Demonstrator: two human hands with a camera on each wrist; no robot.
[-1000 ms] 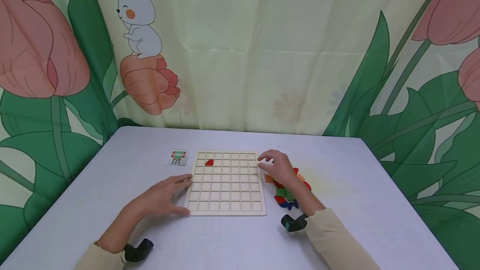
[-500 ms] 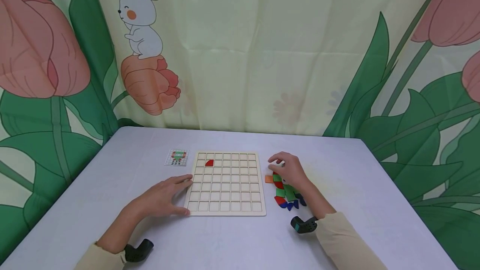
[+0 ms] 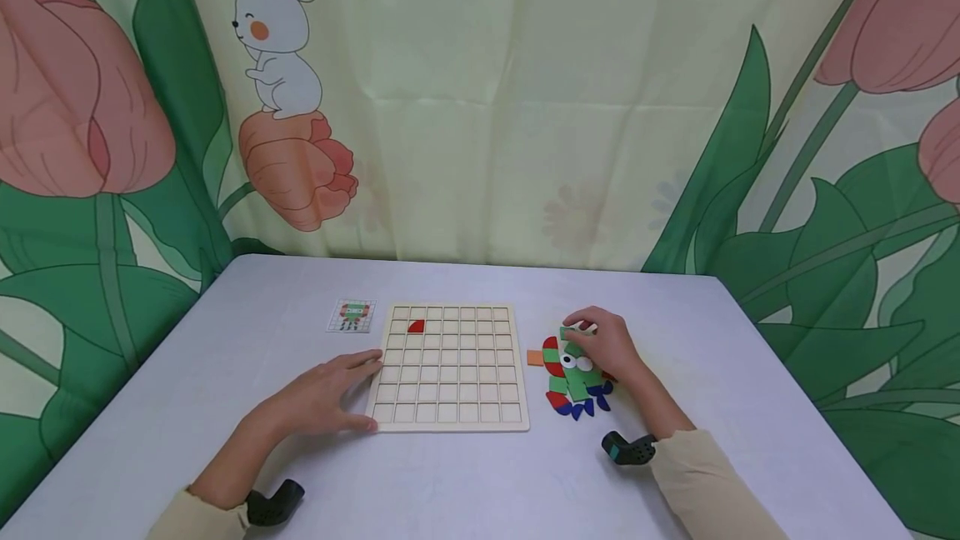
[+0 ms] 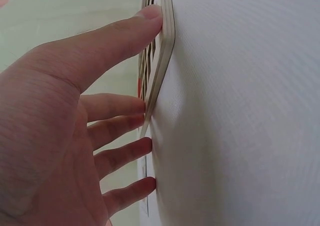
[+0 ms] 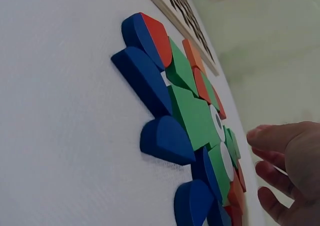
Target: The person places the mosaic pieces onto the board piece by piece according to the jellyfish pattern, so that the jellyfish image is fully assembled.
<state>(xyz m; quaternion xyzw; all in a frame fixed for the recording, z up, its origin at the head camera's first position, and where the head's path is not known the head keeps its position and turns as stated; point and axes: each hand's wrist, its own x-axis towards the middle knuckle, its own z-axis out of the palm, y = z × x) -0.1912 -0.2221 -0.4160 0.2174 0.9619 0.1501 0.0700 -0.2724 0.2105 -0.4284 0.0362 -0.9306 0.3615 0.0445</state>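
A pale wooden grid board (image 3: 447, 392) lies flat, with one red quarter-round piece (image 3: 416, 327) in a cell of its upper left. My left hand (image 3: 324, 397) rests at the board's left edge; in the left wrist view its thumb (image 4: 110, 46) touches the rim and the other fingers are spread. Right of the board is a cluster of coloured pieces: green blocks (image 5: 192, 118), blue rounded pieces (image 5: 167, 141) and two eye discs (image 3: 584, 363). Over the cluster's far side hovers my right hand (image 3: 611, 344), fingers loosely bent near a green piece (image 3: 567, 332), nothing seen held.
A small picture card (image 3: 351, 317) showing a green and red figure lies left of the board's far corner. One orange piece (image 3: 535, 357) sits between board and cluster. A printed curtain (image 3: 480, 190) hangs behind the white tabletop (image 3: 465, 482).
My right hand has moved right, from the board's right edge to over the far side of the pieces, uncovering more of them. The left hand stays at the board.
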